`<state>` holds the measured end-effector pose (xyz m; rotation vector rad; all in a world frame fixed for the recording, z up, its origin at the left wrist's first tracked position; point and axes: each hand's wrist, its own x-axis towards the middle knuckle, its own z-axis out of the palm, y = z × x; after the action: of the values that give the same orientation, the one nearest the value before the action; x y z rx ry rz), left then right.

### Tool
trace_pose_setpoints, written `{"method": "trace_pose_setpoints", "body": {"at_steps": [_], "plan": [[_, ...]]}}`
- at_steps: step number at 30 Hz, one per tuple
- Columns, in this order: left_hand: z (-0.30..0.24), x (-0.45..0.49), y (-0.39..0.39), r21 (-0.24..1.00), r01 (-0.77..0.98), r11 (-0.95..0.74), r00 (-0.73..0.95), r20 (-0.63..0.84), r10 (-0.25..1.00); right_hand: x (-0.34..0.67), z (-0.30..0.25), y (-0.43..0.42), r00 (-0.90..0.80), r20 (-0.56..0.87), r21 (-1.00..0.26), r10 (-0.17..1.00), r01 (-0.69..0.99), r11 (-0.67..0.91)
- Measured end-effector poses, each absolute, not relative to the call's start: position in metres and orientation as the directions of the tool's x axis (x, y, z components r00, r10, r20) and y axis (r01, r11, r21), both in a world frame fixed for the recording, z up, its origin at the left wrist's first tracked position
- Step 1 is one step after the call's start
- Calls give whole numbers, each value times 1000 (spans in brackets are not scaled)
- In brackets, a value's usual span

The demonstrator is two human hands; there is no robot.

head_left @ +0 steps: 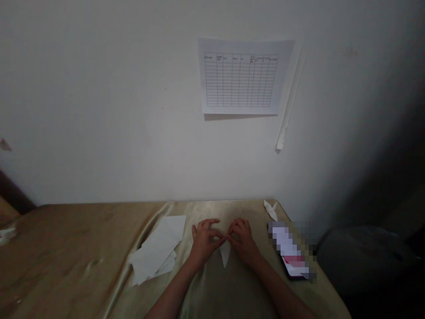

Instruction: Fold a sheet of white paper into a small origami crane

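Observation:
Both hands meet over a small piece of folded white paper (225,256), whose pointed end hangs down toward me. My left hand (205,239) pinches its upper part between thumb and forefinger, while the other fingers stay raised and apart. From the other side my right hand (241,237) pinches the paper too, its fingers curled and its tips touching the left ones. The fingertips hide the top of the folded paper. Left of my hands lies a loose stack of white paper sheets (157,248), fanned out unevenly.
A folded paper figure (271,210) lies at the far right corner, with a smartphone (290,252), partly pixelated, nearer to me. The gold cloth-covered table (83,248) meets a white wall bearing a printed table sheet (241,77). A dark rounded object (365,257) stands beyond the right edge.

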<state>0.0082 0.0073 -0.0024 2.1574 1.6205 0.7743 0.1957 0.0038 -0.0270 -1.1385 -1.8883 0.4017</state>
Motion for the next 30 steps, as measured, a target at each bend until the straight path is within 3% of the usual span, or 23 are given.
{"method": "trace_pose_setpoints", "body": {"at_steps": [14, 30], "plan": [[-2, 4, 8, 554, 797, -238, 66, 313, 947, 202, -32, 6, -176, 450, -614, 876, 651, 446], [-7, 5, 8, 459, 871, -176, 106, 174, 979, 191, -27, -2, -172, 367, -472, 914, 812, 343]]}}
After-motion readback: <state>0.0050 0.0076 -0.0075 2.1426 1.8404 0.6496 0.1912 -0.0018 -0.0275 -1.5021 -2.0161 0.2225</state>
